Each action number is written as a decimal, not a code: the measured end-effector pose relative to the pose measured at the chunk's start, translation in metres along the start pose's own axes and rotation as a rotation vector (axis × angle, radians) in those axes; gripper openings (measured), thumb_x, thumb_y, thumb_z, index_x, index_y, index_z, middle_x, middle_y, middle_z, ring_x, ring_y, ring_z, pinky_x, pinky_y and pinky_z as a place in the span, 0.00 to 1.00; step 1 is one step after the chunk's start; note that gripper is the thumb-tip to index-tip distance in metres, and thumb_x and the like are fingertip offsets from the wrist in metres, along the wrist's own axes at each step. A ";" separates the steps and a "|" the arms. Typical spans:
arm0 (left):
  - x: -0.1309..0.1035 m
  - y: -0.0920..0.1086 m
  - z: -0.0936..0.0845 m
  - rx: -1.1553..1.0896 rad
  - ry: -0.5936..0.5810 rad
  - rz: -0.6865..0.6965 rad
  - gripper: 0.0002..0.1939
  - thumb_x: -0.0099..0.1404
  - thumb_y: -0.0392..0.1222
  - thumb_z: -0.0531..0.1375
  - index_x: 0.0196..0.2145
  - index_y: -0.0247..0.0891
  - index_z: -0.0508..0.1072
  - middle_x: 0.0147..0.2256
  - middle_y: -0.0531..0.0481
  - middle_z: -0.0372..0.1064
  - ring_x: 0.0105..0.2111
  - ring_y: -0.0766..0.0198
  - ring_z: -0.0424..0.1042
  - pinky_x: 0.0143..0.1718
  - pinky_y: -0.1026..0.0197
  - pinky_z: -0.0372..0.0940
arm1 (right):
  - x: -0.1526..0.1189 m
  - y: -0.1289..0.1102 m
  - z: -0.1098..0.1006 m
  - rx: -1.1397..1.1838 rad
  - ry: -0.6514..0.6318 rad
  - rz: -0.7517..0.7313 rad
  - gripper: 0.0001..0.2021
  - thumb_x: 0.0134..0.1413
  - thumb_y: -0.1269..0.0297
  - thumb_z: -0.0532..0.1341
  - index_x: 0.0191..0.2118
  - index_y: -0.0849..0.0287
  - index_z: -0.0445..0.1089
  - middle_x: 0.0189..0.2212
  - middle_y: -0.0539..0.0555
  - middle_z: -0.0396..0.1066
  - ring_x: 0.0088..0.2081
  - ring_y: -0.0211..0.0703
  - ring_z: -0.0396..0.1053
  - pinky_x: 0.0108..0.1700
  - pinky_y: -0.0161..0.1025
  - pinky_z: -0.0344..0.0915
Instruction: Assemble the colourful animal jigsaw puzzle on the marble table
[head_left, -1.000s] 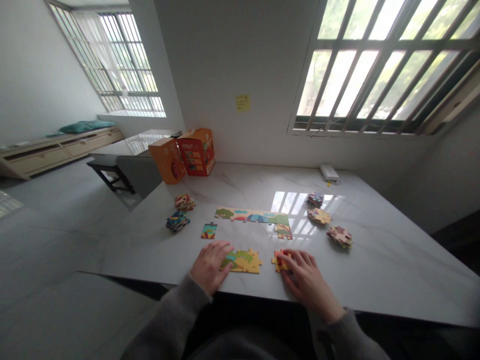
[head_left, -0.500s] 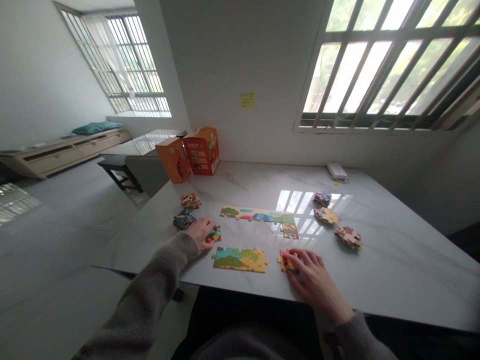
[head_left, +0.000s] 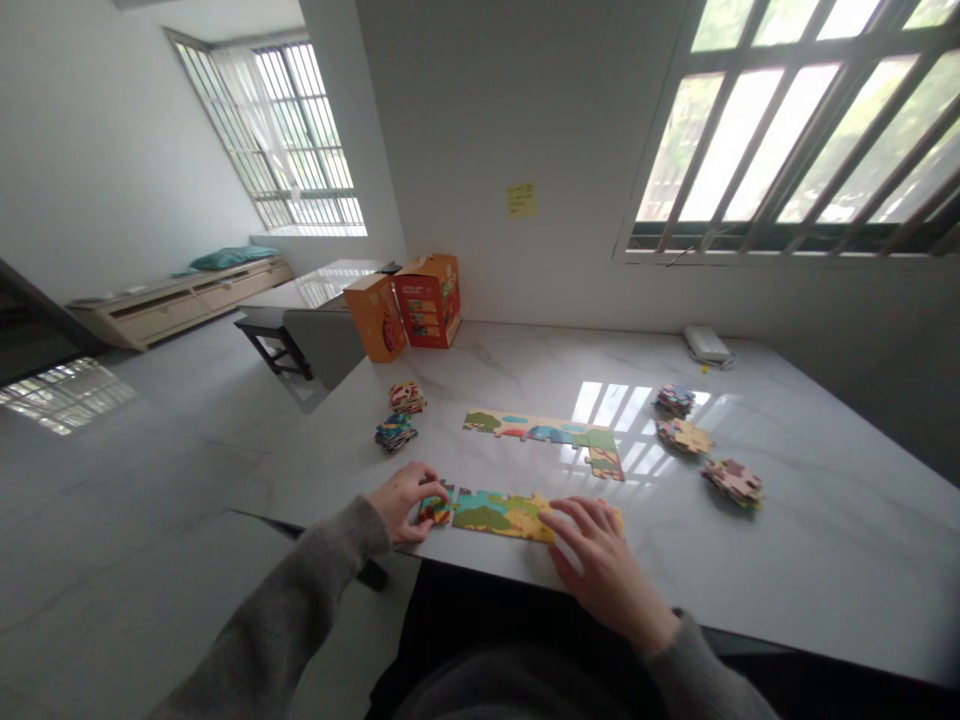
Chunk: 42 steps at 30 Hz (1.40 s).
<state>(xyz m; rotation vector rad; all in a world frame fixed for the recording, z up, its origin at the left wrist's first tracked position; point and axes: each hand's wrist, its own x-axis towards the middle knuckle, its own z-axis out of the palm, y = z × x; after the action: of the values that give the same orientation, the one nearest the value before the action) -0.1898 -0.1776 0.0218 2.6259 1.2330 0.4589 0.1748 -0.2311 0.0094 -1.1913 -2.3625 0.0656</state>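
Note:
My left hand [head_left: 409, 502] pinches a green and red puzzle piece [head_left: 433, 510] by its edges, flat on the table. The piece lies beside the left end of a joined puzzle strip [head_left: 491, 513], which is teal, green and yellow; a narrow gap seems to part them. Fingers spread, my right hand [head_left: 600, 555] rests over the strip's right end. An orange puzzle piece [head_left: 616, 517] peeks out behind those fingers; whether it is joined to the strip is hidden. Farther back lies an L-shaped joined puzzle section [head_left: 551, 432].
On the left stand two stacks of pieces, one red and cream [head_left: 407, 397], one dark blue [head_left: 395, 432]. Three more stacks, the nearest pinkish [head_left: 733, 483], sit on the right. Orange boxes [head_left: 427, 302] and a white device [head_left: 707, 346] are at the back of the marble-patterned table [head_left: 817, 520].
My left hand has brought its piece nearer me, beside the strip's left end. My right hand has moved left to the strip's right end with the orange piece. The view has turned slightly left.

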 end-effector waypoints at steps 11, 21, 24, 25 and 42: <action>0.000 -0.001 0.008 0.088 -0.034 0.032 0.21 0.53 0.31 0.61 0.45 0.47 0.76 0.53 0.50 0.69 0.50 0.54 0.65 0.55 0.53 0.62 | 0.025 -0.044 0.011 0.056 -0.178 -0.059 0.22 0.62 0.66 0.58 0.61 0.44 0.65 0.59 0.53 0.66 0.59 0.57 0.59 0.61 0.59 0.56; -0.021 0.003 0.033 0.316 0.077 0.032 0.17 0.69 0.37 0.54 0.51 0.48 0.75 0.57 0.45 0.68 0.49 0.52 0.65 0.48 0.50 0.64 | 0.024 -0.043 0.012 0.050 -0.181 -0.059 0.23 0.63 0.64 0.58 0.62 0.42 0.64 0.59 0.53 0.66 0.59 0.58 0.59 0.61 0.61 0.53; -0.026 0.009 0.044 0.407 0.113 0.026 0.18 0.69 0.35 0.52 0.53 0.46 0.74 0.57 0.43 0.68 0.49 0.51 0.65 0.45 0.50 0.64 | 0.024 -0.043 0.012 0.030 -0.163 -0.065 0.22 0.62 0.64 0.59 0.61 0.42 0.65 0.58 0.54 0.67 0.58 0.57 0.59 0.62 0.61 0.52; -0.028 0.011 0.047 0.422 0.127 0.021 0.19 0.69 0.34 0.52 0.54 0.46 0.73 0.57 0.43 0.68 0.49 0.51 0.65 0.44 0.50 0.64 | 0.024 -0.043 0.011 0.024 -0.160 -0.067 0.22 0.62 0.64 0.59 0.61 0.42 0.65 0.58 0.54 0.67 0.58 0.57 0.59 0.61 0.61 0.52; -0.036 0.046 0.062 0.253 0.260 -0.004 0.23 0.69 0.43 0.54 0.61 0.40 0.68 0.63 0.40 0.58 0.61 0.45 0.55 0.59 0.43 0.60 | 0.017 -0.042 0.008 -0.001 -0.182 -0.026 0.20 0.63 0.64 0.58 0.60 0.42 0.66 0.59 0.53 0.66 0.59 0.56 0.59 0.62 0.60 0.49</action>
<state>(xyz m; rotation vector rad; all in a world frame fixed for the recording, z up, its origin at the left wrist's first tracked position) -0.1570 -0.2377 -0.0282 2.8419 1.4596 0.7062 0.1311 -0.2425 0.0203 -1.2007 -2.5343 0.1708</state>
